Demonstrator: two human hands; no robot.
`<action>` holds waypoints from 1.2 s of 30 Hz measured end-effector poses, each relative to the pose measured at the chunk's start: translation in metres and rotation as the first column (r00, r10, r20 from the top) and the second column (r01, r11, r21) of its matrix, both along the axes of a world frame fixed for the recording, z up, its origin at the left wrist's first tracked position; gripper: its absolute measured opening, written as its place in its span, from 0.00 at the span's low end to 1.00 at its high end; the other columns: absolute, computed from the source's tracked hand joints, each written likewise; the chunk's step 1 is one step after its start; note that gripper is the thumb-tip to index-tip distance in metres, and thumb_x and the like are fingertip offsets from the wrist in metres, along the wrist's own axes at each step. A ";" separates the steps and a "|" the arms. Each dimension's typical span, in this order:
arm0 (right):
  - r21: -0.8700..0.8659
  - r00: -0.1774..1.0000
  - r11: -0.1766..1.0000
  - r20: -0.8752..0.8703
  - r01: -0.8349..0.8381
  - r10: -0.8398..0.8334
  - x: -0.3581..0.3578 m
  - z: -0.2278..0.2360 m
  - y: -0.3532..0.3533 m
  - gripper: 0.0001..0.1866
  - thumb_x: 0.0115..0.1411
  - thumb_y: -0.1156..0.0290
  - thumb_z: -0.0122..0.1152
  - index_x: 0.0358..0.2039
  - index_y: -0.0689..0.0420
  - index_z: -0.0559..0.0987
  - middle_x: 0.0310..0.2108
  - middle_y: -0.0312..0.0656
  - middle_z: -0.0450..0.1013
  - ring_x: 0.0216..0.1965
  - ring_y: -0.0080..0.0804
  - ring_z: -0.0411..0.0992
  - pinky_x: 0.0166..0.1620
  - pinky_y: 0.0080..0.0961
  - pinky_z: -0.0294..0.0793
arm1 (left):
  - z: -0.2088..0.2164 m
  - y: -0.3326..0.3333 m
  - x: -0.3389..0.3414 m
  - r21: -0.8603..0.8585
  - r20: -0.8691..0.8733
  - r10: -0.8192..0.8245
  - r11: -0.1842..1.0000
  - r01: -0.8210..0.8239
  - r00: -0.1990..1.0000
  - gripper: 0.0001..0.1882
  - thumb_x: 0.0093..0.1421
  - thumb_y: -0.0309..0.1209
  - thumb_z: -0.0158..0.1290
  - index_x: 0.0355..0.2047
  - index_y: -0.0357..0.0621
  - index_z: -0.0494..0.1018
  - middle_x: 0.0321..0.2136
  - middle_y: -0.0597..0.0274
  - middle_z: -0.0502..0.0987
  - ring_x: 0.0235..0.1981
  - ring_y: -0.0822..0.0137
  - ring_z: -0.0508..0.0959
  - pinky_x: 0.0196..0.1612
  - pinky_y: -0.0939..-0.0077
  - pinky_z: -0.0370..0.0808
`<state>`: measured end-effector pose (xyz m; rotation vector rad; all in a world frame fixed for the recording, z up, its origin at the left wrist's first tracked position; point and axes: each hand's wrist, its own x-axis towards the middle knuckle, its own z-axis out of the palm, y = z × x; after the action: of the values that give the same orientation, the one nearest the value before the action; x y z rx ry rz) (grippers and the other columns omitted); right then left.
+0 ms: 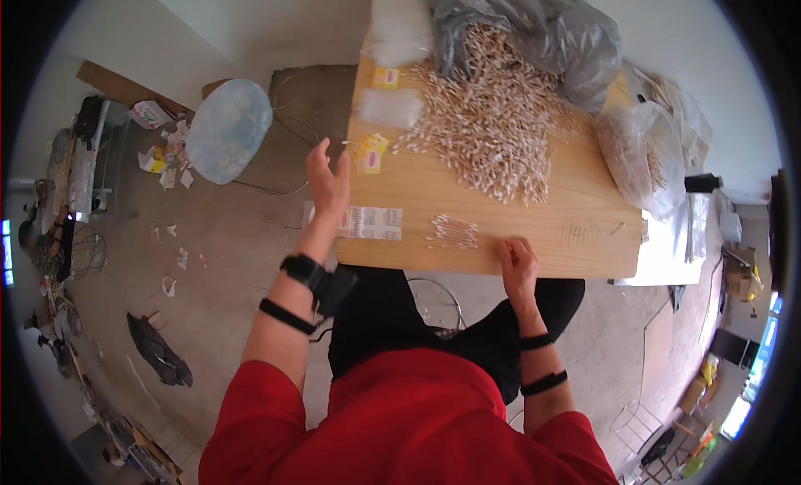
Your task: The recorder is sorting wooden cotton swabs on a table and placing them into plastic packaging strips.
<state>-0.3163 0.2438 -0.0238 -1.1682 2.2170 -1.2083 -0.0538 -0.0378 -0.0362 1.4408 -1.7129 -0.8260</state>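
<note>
From my feed: wooden table (pixel 534 234) carries a big heap of cotton swabs (pixel 488 118). My left hand (pixel 328 180) hovers open, fingers spread, by the flat packets (pixel 371 222); right hand (pixel 517 264) rests loosely curled, empty, beside the small swab bundle (pixel 452 232).

On the table (pixel 534 226), a heap of cotton swabs (pixel 488 122) lies at centre, spilling from a plastic bag (pixel 534 26) at 12 o'clock. A small bundle of swabs (pixel 452 232) lies near the 6 o'clock edge. A packet strip (pixel 371 223) lies at 9 o'clock, small packets (pixel 370 154) behind it. Another bag (pixel 638 155) sits at 3 o'clock.
</note>
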 end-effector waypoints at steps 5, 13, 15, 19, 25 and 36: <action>0.114 0.999 0.994 0.043 -0.002 -0.003 0.007 0.004 0.033 0.04 0.59 0.77 0.62 0.31 0.65 0.79 0.28 0.45 0.74 0.23 0.31 0.72 0.28 0.24 0.71 | -0.013 -0.061 0.008 0.375 -0.068 0.018 0.927 0.009 0.998 0.23 0.59 0.32 0.60 0.54 0.36 0.73 0.45 0.51 0.80 0.45 0.64 0.80 0.48 0.70 0.75; 0.167 0.996 0.986 0.080 0.015 -0.029 0.013 0.016 0.053 0.03 0.59 0.79 0.63 0.31 0.65 0.79 0.28 0.43 0.74 0.22 0.27 0.71 0.27 0.22 0.70 | -0.020 -0.061 0.001 -0.004 0.152 -0.201 0.979 0.204 0.968 0.08 0.57 0.25 0.60 0.38 0.39 0.80 0.31 0.56 0.80 0.33 0.63 0.80 0.36 0.71 0.76; 0.148 0.997 0.989 0.074 -0.010 -0.001 0.016 0.018 0.052 0.03 0.59 0.79 0.63 0.31 0.65 0.79 0.29 0.44 0.75 0.23 0.28 0.72 0.28 0.23 0.71 | -0.018 -0.060 0.001 -0.091 0.197 -0.226 0.965 0.248 0.954 0.06 0.57 0.25 0.60 0.36 0.40 0.79 0.29 0.55 0.78 0.31 0.60 0.80 0.35 0.69 0.75; 0.144 0.997 0.989 0.075 -0.024 0.014 0.018 0.017 0.046 0.03 0.58 0.78 0.63 0.33 0.65 0.80 0.30 0.44 0.75 0.25 0.31 0.74 0.29 0.23 0.72 | -0.002 -0.057 0.016 -0.344 0.223 -0.254 0.883 0.320 0.941 0.04 0.58 0.22 0.58 0.35 0.38 0.77 0.28 0.56 0.76 0.29 0.59 0.78 0.33 0.69 0.74; 0.112 0.996 0.993 0.083 -0.029 0.020 0.025 0.007 0.054 0.04 0.58 0.77 0.64 0.33 0.64 0.81 0.31 0.45 0.76 0.26 0.35 0.75 0.31 0.26 0.74 | 0.063 -0.020 -0.025 -0.259 0.147 -0.376 0.878 0.402 0.915 0.04 0.61 0.22 0.56 0.37 0.37 0.76 0.32 0.57 0.76 0.29 0.65 0.77 0.32 0.75 0.73; 0.011 0.996 0.997 -0.052 0.072 -0.071 0.047 0.010 0.038 0.03 0.59 0.77 0.62 0.33 0.63 0.79 0.32 0.48 0.75 0.30 0.44 0.75 0.34 0.32 0.74 | 0.052 0.024 -0.131 -0.290 -0.144 -0.454 0.869 0.401 0.879 0.17 0.64 0.25 0.53 0.53 0.39 0.70 0.42 0.51 0.79 0.42 0.55 0.80 0.44 0.67 0.77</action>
<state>-0.2694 0.2815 -0.0138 -1.1362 2.3189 -1.2029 -0.1843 -0.0139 0.0163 0.7774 -1.9227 -0.9144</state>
